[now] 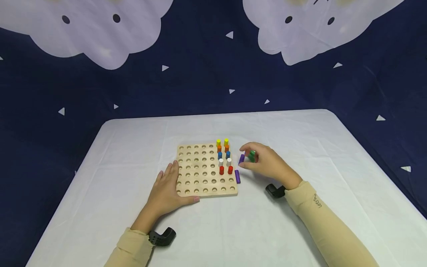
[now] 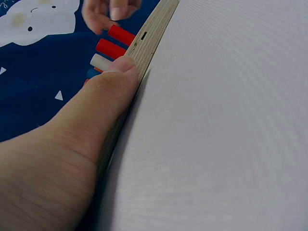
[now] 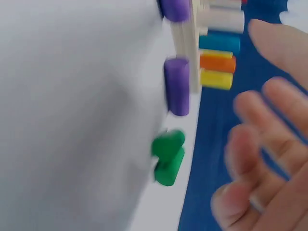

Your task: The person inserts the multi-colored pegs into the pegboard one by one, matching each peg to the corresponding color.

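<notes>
A wooden pegboard (image 1: 196, 167) with rows of round holes lies flat. Along its right side stand pairs of pegs: yellow, orange (image 1: 219, 148), blue (image 1: 228, 154), white and red (image 1: 221, 170). My left hand (image 1: 166, 193) rests against the board's near left corner, fingers straight along the left side and thumb along the front edge. Beside the right edge, my right hand (image 1: 263, 159) hovers with thumb and fingers apart, nothing between them. Under its fingertips lies a purple peg (image 3: 177, 86); another purple peg (image 1: 237, 177) lies nearer. Two green pegs (image 3: 168, 166) are partly hidden by that hand in the head view.
A white cloth covers the table (image 1: 133, 148). Behind it hangs a dark blue backdrop (image 1: 200, 74) with white clouds and triangles. Black camera mounts (image 1: 162, 237) sit at both wrists.
</notes>
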`<state>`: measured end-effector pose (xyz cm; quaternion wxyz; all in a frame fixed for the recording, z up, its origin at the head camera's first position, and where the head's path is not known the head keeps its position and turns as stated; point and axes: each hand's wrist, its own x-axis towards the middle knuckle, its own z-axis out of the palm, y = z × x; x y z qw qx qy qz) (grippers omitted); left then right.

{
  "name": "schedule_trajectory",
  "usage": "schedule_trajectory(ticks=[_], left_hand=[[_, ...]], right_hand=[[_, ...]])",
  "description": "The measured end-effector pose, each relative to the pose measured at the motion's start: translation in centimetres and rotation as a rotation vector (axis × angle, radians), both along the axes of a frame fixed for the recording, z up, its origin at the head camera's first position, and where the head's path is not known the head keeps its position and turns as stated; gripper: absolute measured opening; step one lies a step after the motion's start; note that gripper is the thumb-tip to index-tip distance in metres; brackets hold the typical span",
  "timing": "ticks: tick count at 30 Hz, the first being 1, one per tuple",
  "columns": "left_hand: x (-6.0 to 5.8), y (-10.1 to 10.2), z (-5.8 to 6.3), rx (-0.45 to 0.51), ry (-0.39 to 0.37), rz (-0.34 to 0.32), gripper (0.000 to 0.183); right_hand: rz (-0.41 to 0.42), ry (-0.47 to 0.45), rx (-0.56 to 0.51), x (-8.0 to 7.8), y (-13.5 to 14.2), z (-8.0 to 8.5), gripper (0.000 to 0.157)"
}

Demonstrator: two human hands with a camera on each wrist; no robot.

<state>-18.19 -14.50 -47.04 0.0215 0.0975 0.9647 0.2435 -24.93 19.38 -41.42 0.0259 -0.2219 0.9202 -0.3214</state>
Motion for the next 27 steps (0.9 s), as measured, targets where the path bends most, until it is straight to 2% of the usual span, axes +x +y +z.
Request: schedule_trajectory(ticks=[3, 7, 13, 19, 27], left_hand=[[-0.1, 0.0, 0.1, 0.0, 0.004, 0.0, 0.151], [-0.2, 0.1, 0.2, 0.002, 0.007, -0.003, 0.15], [0.1, 0.2, 0.1, 0.005, 0.0, 0.007, 0.15], [0.3, 0.2, 0.1, 0.009, 0.01, 0.01, 0.15], [0.2, 0.2, 0.1, 0.003, 0.022, 0.009, 0.15]], right_hand=[[-0.056, -0.054, 0.06, -0.7, 0.2, -0.3, 0.047], [-0.118, -0.061, 0.176, -1.3, -0.4, -0.7, 0.047], [-0.152, -0.086, 0.315, -1.5, -1.8, -0.7, 0.046], [-0.143, -0.101, 0.344, -1.3, -2.2, -0.5, 0.036], [-0.143, -0.095, 0.303, -1.2, -1.9, -0.9, 0.044]])
